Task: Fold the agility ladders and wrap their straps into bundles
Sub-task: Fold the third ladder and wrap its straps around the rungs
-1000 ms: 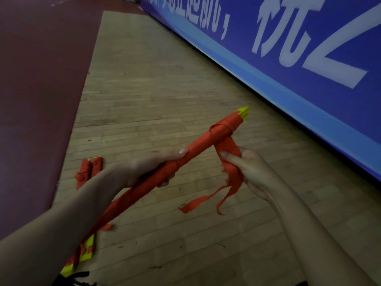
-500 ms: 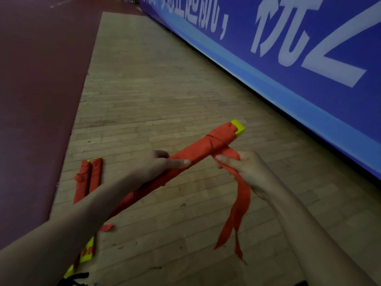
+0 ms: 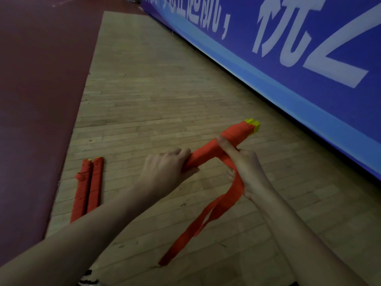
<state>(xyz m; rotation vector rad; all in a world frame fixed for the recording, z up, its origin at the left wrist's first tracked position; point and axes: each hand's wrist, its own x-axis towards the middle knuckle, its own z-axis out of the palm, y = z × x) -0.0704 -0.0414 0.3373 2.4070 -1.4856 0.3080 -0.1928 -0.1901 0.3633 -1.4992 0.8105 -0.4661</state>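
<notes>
Left hand (image 3: 165,168) grips the folded ladder (image 3: 208,151) near its middle, holding it in the air above the wooden floor (image 3: 154,89). Two wrapped bundles (image 3: 88,186) lie side by side and touching on the boards to the left, at the edge of the dark red flooring (image 3: 31,100). A blue banner (image 3: 288,89) runs along the right. Right hand (image 3: 245,170) clutches the red strap (image 3: 206,223) beside the ladder's yellow end (image 3: 252,125), one finger pressed on the wrap. The strap's loose tail hangs toward the floor.
</notes>
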